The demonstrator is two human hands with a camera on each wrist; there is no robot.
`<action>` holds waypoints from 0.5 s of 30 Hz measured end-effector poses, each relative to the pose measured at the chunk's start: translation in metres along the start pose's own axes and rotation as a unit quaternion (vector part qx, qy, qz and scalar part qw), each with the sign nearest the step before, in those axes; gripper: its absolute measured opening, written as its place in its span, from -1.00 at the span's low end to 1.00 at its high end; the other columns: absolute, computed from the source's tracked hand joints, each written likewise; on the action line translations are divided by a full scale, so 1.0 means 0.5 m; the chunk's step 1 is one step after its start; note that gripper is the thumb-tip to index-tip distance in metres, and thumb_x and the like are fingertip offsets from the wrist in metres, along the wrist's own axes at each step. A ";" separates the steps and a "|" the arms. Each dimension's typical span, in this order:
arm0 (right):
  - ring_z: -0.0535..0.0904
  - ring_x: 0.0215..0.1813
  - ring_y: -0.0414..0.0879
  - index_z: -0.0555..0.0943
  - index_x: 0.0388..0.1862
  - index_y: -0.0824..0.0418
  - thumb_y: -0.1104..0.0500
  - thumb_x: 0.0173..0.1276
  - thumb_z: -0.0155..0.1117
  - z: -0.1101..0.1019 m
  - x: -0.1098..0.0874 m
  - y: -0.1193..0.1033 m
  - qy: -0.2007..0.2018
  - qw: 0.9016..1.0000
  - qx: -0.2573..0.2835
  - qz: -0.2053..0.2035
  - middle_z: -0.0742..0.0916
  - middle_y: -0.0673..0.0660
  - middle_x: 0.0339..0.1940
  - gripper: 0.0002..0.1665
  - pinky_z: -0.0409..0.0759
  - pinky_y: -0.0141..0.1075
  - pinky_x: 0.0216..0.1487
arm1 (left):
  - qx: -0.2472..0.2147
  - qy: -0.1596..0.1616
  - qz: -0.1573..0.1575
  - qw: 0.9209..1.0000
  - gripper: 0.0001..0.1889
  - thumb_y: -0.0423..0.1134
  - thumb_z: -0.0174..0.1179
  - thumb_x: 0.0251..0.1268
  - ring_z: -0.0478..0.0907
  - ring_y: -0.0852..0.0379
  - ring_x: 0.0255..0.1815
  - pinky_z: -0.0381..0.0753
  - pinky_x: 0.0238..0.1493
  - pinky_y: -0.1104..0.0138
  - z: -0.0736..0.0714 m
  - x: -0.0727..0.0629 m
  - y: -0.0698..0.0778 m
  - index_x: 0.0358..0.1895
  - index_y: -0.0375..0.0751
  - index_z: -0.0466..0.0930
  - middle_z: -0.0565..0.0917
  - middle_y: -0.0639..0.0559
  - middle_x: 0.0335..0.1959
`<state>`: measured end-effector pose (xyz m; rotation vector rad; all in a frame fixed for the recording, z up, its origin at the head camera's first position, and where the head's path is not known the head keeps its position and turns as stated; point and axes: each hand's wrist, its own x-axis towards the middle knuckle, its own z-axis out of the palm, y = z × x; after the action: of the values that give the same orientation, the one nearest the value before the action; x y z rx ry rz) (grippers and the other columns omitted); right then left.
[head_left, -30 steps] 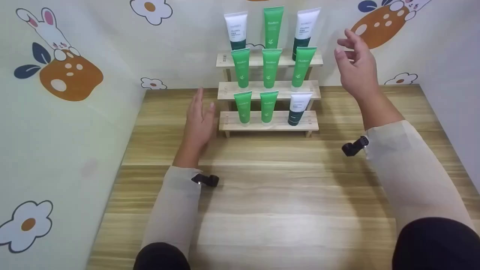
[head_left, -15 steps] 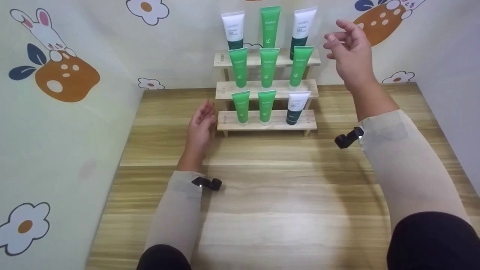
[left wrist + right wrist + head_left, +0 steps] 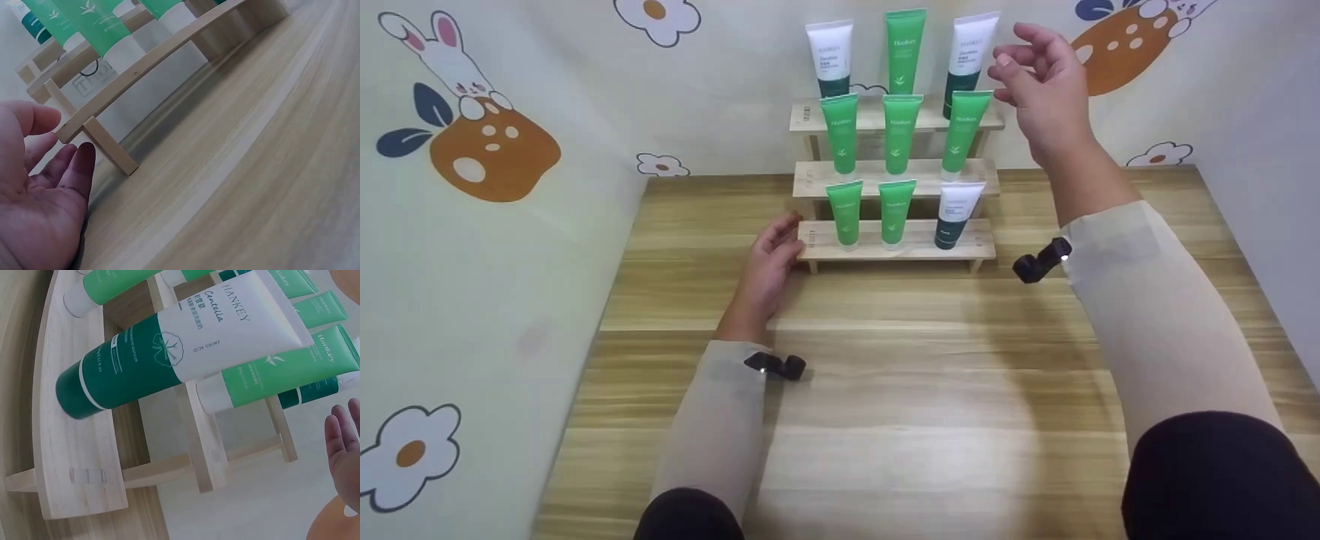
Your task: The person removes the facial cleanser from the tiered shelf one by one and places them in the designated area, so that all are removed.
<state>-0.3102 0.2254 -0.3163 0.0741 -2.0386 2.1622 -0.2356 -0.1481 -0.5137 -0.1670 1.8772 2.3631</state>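
Note:
A three-tier wooden stand (image 3: 925, 250) holds upright squeeze tubes, three on each tier. On its bottom tier are two green tubes (image 3: 893, 210) and a white tube with a dark green base (image 3: 958, 204). My left hand (image 3: 767, 271) is at the left end of the bottom tier, its thumb and fingertips right at the board's end; in the left wrist view the fingers (image 3: 76, 171) curve loosely below that corner. My right hand (image 3: 1056, 97) holds nothing and hovers, fingers loosely bent, just right of the top tier's white and dark green tube (image 3: 969, 56).
The stand is on a wood-grain table (image 3: 885, 375) against a back wall (image 3: 727, 97) printed with flowers and oranges. Side walls rise to the left and right. Each wrist carries a small black camera, such as the right one (image 3: 1039, 262).
My right hand has moved left and up, closer to the top tier's right tube. The left hand has come down to the bottom tier's left end with its fingers more bent.

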 end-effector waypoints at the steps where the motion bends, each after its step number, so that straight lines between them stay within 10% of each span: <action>1: 0.65 0.33 -0.02 0.48 0.50 0.01 0.13 0.53 0.39 0.004 0.002 -0.002 -0.002 1.000 0.000 -0.001 0.69 0.10 0.28 -0.39 0.61 -0.20 0.39 | -0.003 -0.002 -0.001 1.000 -0.42 -0.43 0.13 0.53 0.37 0.01 0.64 0.47 0.61 0.14 0.000 0.000 0.000 0.57 -0.20 0.38 0.41 -0.07 0.64; 15: 0.61 0.47 0.00 0.48 0.50 -0.07 0.07 0.46 0.46 0.015 0.033 0.005 -0.026 0.997 0.047 0.047 0.64 0.06 0.43 -0.32 0.52 -0.21 0.58 | -0.111 0.007 -0.019 0.994 -0.38 -0.57 0.05 0.52 0.37 -0.04 0.63 0.62 0.39 0.29 0.012 -0.007 -0.010 0.61 -0.32 0.29 0.36 -0.15 0.67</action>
<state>-0.3273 0.2190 -0.3158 0.0469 -2.0062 2.3366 -0.2316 -0.1410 -0.5168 -0.2382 1.5981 2.5448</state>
